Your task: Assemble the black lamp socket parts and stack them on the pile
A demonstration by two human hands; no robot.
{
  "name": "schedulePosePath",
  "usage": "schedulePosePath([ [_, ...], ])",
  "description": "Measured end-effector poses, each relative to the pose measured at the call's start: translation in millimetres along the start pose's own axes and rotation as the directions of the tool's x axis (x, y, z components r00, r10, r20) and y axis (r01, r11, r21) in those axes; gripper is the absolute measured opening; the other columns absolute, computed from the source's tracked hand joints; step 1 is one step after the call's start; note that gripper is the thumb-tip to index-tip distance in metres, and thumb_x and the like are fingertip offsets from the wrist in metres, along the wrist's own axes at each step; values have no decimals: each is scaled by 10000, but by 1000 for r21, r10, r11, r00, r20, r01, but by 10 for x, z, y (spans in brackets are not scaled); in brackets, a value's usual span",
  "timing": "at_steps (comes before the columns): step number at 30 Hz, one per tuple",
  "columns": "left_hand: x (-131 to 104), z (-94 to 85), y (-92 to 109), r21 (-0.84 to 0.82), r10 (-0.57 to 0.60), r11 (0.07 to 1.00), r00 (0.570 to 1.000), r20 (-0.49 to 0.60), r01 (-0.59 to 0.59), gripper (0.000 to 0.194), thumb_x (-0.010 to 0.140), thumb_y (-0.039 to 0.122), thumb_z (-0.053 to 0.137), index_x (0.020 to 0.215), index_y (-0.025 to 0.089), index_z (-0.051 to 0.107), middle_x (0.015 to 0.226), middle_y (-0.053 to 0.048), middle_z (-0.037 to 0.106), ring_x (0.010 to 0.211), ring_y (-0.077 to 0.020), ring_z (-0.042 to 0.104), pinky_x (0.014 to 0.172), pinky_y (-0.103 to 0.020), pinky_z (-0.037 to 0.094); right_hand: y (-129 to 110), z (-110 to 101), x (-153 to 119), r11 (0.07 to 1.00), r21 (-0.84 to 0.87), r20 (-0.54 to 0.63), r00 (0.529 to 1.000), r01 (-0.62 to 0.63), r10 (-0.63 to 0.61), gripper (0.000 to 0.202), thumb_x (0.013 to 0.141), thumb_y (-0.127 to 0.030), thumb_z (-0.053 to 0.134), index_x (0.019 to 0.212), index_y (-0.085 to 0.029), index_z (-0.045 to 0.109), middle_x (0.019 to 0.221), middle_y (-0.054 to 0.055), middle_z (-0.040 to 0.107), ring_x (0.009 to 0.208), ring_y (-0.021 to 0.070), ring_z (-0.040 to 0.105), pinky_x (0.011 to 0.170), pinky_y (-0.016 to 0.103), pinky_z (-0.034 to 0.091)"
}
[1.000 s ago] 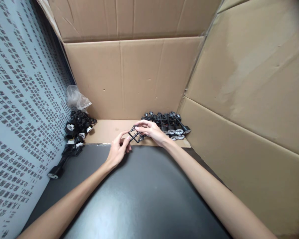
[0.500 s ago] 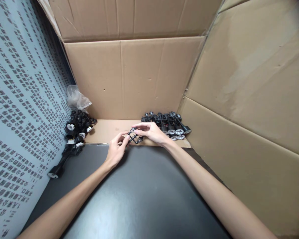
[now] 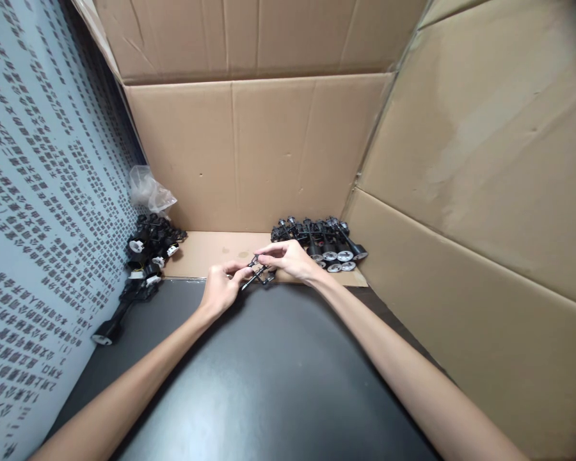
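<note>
Between my two hands is a small, thin black frame-like part (image 3: 259, 275) with slender bars, held over the far edge of the dark tabletop. My left hand (image 3: 221, 288) pinches its left side with thumb and forefinger. On the upper right, my right hand (image 3: 290, 259) grips the same part with its fingertips. The fingers cover some of it, and its exact kind is too small to make out. Just behind my right hand lies a row of black lamp-post-shaped pieces (image 3: 329, 246) with round, pale-bottomed bases.
A heap of black parts with white bits (image 3: 151, 250) lies at the left, with one long black piece (image 3: 110, 330) in front. Above the heap is a clear plastic bag (image 3: 148, 189). Cardboard walls (image 3: 269, 147) enclose the back and right; a printed sheet (image 3: 43, 192) stands left.
The black part has turned in my fingers, and one thin bar now points down toward the lower left. My left hand has shifted slightly left; my right hand has dropped a little.
</note>
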State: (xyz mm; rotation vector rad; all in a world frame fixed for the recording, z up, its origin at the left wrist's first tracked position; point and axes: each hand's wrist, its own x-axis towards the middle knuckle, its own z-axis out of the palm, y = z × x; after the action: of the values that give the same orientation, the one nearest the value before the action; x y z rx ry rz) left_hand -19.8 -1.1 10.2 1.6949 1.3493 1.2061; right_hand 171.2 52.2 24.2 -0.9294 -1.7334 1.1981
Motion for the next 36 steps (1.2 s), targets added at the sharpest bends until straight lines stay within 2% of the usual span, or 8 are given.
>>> schedulePosePath([
  [4,40,-43,13,4,-71,997,997,30,71,224,731,331,660,776,135,759,787,-86,761,746,-235,688,729,-330,497,10,36,-18,996,-8,-8,996,-88,88,425,559,-433,852,877,-159,789,906,105,768,874,245,702,832,362,522],
  [10,46,-79,83,57,-114,992,992,56,111,192,714,282,649,729,120,751,732,-89,753,693,-228,680,679,-313,487,54,99,-49,982,47,-21,983,-183,184,457,545,-473,857,873,-162,791,894,100,767,822,217,688,795,345,524],
  [13,43,-88,123,73,-116,991,991,63,111,185,704,279,650,707,122,747,712,-83,748,675,-227,675,661,-311,482,53,109,-58,979,66,-25,980,-195,197,417,538,-460,871,819,-164,788,864,93,762,812,209,684,782,334,536],
  [18,36,-85,114,85,-95,992,994,48,90,167,693,268,647,670,133,742,670,-76,735,644,-230,664,647,-321,480,37,123,-72,931,214,30,954,-297,297,353,542,-391,891,794,-172,779,854,81,755,833,208,692,783,325,560],
  [24,46,-89,62,119,-92,989,994,50,85,174,712,265,640,697,130,749,694,-85,738,661,-230,666,657,-323,477,79,140,-63,927,231,20,954,-295,299,348,544,-380,892,790,-162,777,858,89,758,849,215,697,818,335,551],
  [30,75,-110,82,110,-96,990,994,54,90,207,701,307,651,702,120,738,713,-97,740,684,-243,673,659,-323,479,155,144,-44,955,190,5,973,-229,232,366,585,-421,866,845,-178,780,889,77,758,821,190,686,840,343,524],
  [36,79,-136,91,110,-75,992,995,60,68,217,684,324,657,690,122,735,696,-94,736,673,-238,664,632,-318,477,165,152,-38,945,232,13,972,-230,233,388,571,-428,871,849,-174,779,898,87,758,819,193,688,825,346,529],
])
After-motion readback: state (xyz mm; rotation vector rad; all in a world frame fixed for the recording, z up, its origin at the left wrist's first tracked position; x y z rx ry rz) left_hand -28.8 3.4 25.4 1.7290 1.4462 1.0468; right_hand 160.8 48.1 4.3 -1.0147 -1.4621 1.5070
